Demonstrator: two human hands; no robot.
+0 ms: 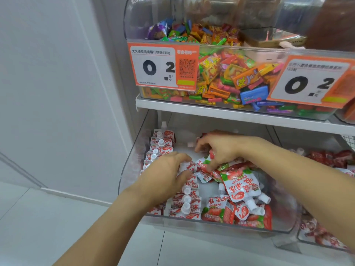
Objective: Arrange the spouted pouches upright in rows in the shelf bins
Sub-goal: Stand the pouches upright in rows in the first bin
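The spouted pouches [241, 186] lie in the clear bin [211, 224] on the lower shelf: upright rows [185, 200] at left, a loose heap at right. The left hand [169, 173] rests on the rows, fingers relaxed. The right hand [219, 150] pinches one pouch [204, 167] from the heap. Above, a candy bin [230, 77].

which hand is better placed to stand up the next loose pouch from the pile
Right. The right hand is already over the loose pile, apparently pinching a pouch, while the left hand rests on the upright rows.
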